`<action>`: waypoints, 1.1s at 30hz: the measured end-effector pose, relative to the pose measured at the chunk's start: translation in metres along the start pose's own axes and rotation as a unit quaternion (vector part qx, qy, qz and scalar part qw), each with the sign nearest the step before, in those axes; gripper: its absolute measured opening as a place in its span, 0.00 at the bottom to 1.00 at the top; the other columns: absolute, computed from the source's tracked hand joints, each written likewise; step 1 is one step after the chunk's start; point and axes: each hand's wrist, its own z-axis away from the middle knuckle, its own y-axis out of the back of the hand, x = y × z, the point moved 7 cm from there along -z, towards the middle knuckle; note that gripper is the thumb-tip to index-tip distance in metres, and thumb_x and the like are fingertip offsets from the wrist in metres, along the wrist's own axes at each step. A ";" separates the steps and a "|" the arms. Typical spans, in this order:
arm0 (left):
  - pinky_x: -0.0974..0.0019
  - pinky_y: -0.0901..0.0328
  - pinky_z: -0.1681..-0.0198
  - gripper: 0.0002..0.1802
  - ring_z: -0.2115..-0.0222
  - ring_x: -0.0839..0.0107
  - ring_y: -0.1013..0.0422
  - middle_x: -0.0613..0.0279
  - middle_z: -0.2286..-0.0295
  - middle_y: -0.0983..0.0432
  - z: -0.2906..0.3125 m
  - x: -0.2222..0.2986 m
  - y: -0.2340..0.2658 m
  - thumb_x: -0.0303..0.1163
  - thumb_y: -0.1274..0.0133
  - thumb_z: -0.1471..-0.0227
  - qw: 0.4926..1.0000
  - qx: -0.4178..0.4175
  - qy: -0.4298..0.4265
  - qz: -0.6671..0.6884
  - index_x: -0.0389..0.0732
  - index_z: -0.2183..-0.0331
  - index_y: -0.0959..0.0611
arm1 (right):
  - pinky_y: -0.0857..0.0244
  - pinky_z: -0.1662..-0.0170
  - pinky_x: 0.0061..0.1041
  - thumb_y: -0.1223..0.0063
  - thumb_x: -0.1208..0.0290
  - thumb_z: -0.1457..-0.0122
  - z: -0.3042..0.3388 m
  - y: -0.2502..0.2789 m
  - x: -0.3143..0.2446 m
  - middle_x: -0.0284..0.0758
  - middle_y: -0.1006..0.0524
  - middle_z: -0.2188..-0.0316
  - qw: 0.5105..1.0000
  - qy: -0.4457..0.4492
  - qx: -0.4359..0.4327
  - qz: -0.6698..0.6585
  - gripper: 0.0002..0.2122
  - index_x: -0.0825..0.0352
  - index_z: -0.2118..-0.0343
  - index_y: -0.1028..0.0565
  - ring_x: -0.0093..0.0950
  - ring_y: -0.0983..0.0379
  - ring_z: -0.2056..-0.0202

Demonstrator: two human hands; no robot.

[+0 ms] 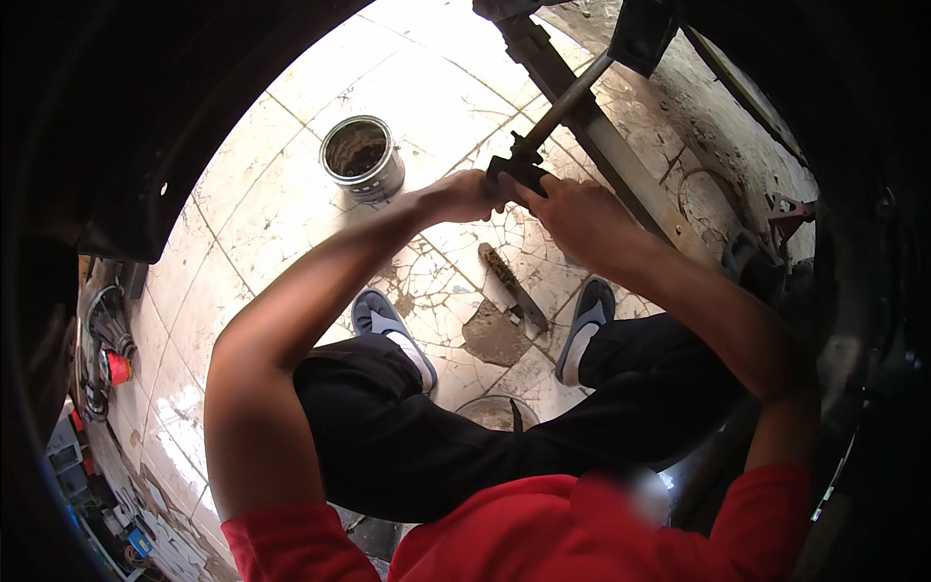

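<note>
Remotely I see left hand [472, 197] and right hand [585, 221] curled round a dark, blocky part [519, 173], where uneven pressure could cause slipping

Dark part I hold [521, 171]: matt, material unclear. Rod [570, 104]: dull metal, fairly smooth. Can [385, 178]: shiny metal wall, rough crusty inside. Floor tiles [257, 209]: glossy, cracked. My trousers [407, 451], shirt [495, 543]: matt cloth.
</note>
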 end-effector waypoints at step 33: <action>0.61 0.34 0.47 0.26 0.53 0.71 0.29 0.62 0.55 0.26 0.023 -0.008 0.015 0.38 0.39 0.46 0.996 -0.027 -0.083 0.005 0.44 0.49 0.30 | 0.35 0.58 0.25 0.44 0.67 0.49 -0.005 0.008 -0.016 0.35 0.32 0.60 0.964 0.095 0.235 0.083 0.16 0.70 0.59 0.25 0.30 0.37 0.56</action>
